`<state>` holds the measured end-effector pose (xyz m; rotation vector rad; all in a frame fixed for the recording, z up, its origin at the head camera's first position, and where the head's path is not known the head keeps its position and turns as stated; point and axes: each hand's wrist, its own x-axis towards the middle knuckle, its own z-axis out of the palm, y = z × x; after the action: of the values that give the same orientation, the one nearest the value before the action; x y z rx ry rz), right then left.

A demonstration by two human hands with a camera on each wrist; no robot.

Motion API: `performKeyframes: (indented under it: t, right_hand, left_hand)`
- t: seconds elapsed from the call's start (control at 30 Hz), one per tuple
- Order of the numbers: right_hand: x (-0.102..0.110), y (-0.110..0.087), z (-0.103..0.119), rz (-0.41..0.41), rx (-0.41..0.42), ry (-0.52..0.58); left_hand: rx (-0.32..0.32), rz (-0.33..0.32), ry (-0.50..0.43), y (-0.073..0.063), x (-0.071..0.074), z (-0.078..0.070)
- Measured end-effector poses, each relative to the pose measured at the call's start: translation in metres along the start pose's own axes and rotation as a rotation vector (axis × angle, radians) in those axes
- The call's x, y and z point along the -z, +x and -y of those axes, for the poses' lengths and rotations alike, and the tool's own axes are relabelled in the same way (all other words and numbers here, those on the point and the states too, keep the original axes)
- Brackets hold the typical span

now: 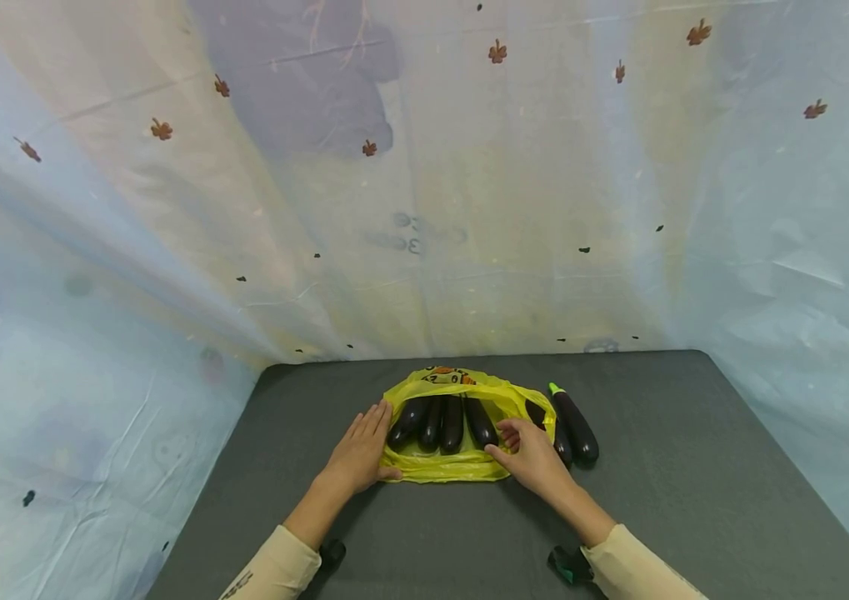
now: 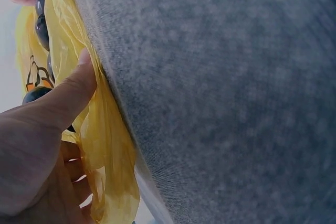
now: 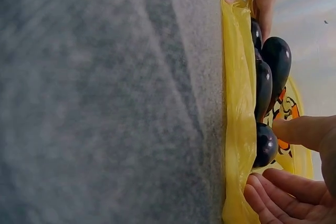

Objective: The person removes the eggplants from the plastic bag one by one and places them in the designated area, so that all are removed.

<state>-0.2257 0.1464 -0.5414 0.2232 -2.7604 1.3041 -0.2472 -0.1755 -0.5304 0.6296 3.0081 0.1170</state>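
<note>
A yellow plastic bag [image 1: 442,472] lies on its side with its mouth towards me, and several dark eggplants [image 1: 451,425] lie inside it. My left hand [image 1: 359,450] rests along the bag's left edge with straight fingers; its thumb [image 2: 73,90] lies across the plastic at the front rim. At the right of the mouth is my right hand [image 1: 532,457], its thumb and fingers loosely bent and apart around the blunt end of the rightmost eggplant [image 3: 266,145] in the bag. I see no firm grip there.
Outside the bag on the right lies an eggplant [image 1: 576,429] with a green stem end, and another beside it is partly hidden by the bag. Everything lies on a dark grey table [image 1: 424,533]. Behind it hangs a patterned plastic sheet [image 1: 469,208].
</note>
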Motion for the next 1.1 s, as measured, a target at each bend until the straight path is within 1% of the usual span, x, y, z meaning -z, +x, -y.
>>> performKeyframes:
  t: [0.13,0.37,0.73,1.1]
  right_hand:
    - [-0.0008,0.0016,-0.0016,0.008,0.008,-0.002]
    - [-0.0042,0.0048,-0.0027,0.019,-0.008,-0.017]
    - [-0.0045,0.0082,-0.002,0.027,-0.026,-0.035]
    - [-0.005,0.0102,-0.0017,0.03,-0.026,-0.056]
  left_hand:
    - [-0.001,-0.006,-0.002,-0.0002,-0.0004,0.0002]
    - [-0.006,-0.01,0.001,-0.0003,-0.0004,0.0003]
    - [-0.002,-0.005,0.003,0.0014,-0.0039,0.002]
    - [0.004,0.008,0.005,0.0025,-0.0044,0.0028]
